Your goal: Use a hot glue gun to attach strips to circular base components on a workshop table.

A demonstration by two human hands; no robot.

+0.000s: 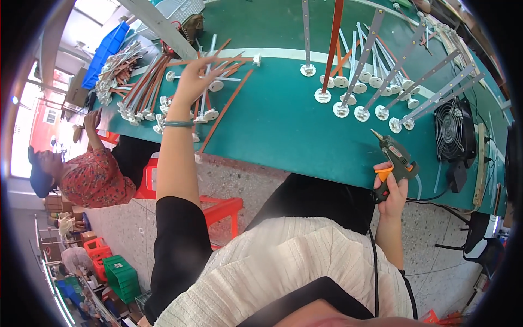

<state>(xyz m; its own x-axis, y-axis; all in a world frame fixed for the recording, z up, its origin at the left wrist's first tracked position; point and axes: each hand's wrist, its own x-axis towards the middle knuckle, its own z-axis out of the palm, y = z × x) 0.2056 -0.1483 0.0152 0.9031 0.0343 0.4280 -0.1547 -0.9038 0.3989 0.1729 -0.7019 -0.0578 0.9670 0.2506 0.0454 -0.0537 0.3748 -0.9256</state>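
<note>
My right hand (393,197) is wrapped round the handle of a dark green hot glue gun (396,154) with an orange trigger. The gun's nozzle points up and to the left, over the green table. My left hand (193,79) reaches over a pile of thin strips (155,87) at the left, its fingers stretched out and apart. These strips are brown and silvery, many with white round bases. Whether the fingertips touch a strip is hard to see. Several strips stand upright on white round bases (341,110) beyond the glue gun.
A black fan (455,131) stands at the right of the table (272,131), with cables near it. A loose brown strip (229,111) lies by the front edge. Another person (98,174) sits at the left. A red stool (223,212) stands below the table.
</note>
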